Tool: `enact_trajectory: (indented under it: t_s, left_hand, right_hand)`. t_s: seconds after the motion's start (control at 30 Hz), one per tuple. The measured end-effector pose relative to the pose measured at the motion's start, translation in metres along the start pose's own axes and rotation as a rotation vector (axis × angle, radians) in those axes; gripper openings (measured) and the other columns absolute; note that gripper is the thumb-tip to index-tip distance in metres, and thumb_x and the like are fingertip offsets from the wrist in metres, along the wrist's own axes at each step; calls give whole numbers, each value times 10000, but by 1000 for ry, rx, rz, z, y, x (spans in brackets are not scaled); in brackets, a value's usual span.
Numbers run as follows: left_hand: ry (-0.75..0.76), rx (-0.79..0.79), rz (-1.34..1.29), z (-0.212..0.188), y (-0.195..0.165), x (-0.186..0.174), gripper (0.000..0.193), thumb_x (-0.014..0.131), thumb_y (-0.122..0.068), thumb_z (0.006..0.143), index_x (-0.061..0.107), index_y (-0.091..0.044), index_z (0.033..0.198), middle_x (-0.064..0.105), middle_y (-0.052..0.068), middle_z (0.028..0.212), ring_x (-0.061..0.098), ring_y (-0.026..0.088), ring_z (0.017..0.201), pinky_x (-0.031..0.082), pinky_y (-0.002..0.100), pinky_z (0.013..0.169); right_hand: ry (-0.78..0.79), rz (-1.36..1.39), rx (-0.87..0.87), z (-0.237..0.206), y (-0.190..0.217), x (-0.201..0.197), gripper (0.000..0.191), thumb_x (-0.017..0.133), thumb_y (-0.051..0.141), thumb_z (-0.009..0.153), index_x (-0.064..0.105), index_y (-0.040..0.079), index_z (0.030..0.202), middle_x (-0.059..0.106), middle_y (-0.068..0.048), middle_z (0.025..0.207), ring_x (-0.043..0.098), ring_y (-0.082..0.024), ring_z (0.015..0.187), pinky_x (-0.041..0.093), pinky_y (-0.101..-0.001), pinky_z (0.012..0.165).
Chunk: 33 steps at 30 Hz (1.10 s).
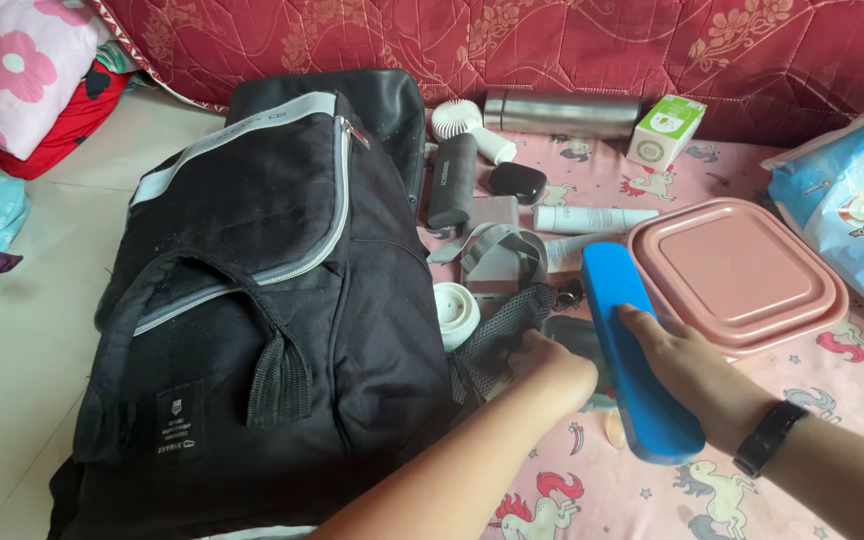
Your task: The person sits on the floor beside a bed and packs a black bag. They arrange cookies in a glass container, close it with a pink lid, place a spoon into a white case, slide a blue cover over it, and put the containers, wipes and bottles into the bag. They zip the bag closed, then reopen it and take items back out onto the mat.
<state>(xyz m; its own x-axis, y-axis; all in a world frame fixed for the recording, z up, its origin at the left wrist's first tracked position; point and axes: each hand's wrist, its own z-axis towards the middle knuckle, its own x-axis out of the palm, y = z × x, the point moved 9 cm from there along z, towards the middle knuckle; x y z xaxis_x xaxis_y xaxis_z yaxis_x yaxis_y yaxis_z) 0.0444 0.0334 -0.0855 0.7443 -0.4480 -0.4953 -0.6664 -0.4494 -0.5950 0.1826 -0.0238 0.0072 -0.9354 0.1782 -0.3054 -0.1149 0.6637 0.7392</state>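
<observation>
A black backpack (pixel 252 300) with grey zips lies flat on a pink sheet printed with unicorns. My left hand (pixel 557 370) grips the edge of its mesh side pocket (pixel 497 340) on the bag's right side. My right hand (pixel 687 365), with a black band on the wrist, holds a long blue case (pixel 617 300) from above. The case lies lengthwise just right of the pocket, with one end toward me. A dark object sits half hidden between my two hands.
A pink square lidded box (pixel 742 265) lies right of the case. Behind are a steel flask (pixel 562 112), a white hand fan (pixel 467 125), a green-and-white carton (pixel 665 130), a white tube (pixel 592 218) and a dark pouch (pixel 450 180). A blue packet (pixel 857 210) is far right, and a flowered pillow (pixel 22 70) far left.
</observation>
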Motion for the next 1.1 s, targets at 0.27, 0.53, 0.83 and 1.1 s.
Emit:
enact_trajectory:
  t_s: [0.27,0.53,0.83,1.1]
  left_hand:
    - [97,190,186,-46,-33,-50,958,682,-228,856,116,-50,1608,474,327,1424,584,437,1282,527,459,1024]
    - [-356,1206,823,-189,-11,-161,955,719,-427,678,443,0,1487,436,350,1488,396,494,1403,306,556,1160]
    - [-918,1162,881,-208,33,-178,456,509,-230,960,646,-62,1361,481,315,1508,434,419,1459,236,561,1244]
    - [-978,1135,819,-205,24,-191,326,561,-196,936,712,-32,1175,583,291,1445,529,395,1428,284,468,1303]
  right_hand:
    - [35,59,-38,-13,13,18,525,536,521,1009,627,58,1241,732,-159,899,698,-263,708,573,-421,615]
    - [144,-40,-76,-48,48,47,500,499,478,1018,624,90,1308,785,-167,985,728,-270,782,579,-422,634]
    - [204,-82,-9,-60,67,96,525,537,505,1019,579,244,1472,779,-211,1031,728,-302,812,570,-425,658]
    - [157,-136,-164,-38,69,118,521,584,491,1018,634,154,1411,766,-183,1023,717,-285,772,577,-443,642]
